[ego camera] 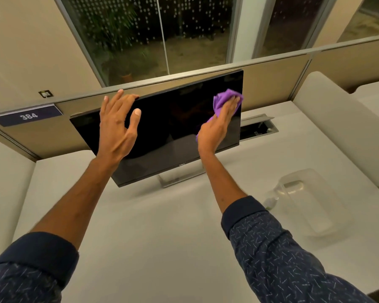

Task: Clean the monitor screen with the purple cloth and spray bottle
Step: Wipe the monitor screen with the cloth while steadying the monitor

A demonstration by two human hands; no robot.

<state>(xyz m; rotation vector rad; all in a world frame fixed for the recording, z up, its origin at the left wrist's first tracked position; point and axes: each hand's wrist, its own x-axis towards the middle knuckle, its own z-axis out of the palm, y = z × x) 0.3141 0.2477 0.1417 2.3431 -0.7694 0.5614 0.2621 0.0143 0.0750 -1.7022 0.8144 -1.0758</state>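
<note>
A: Which step is this, starting from the left of the frame?

B: The wiping step, I judge. Left of centre, the left hand (pixel 116 125) is up at the monitor's (pixel 173 127) top edge. Its fingers (pixel 112 101) are spread and mostly straight, with the index tip hooked over the rim and the thumb held out in front of the glass. It looks like it is steadying the monitor, not clamping it.

A: And the screen?

B: It is dark and tilted in the frame, standing on the bench (pixel 162 226) at mid-frame. I cannot tell whether it is wet or streaked.

A: Where is the cloth?

B: The purple cloth (pixel 224 99) is near the screen's upper right corner, bunched under the right hand (pixel 217 127). The fingers there lie flat and released and press the cloth onto the glass without pinching it. A tail of cloth shows below the palm.

A: And the spray bottle?

B: The spray bottle (pixel 271 202) is at the lower right of the frame, untouched. It is small and blurred, and it sits on the bench just beside a clear plastic tray (pixel 315 204).

A: What does the next move call for?

B: Probably a stroke leftward across the panel under even, light pressure. The left hand should brace the top edge so the monitor does not rock. The dark area between the two hands and the lower band look yet to be covered.
</note>
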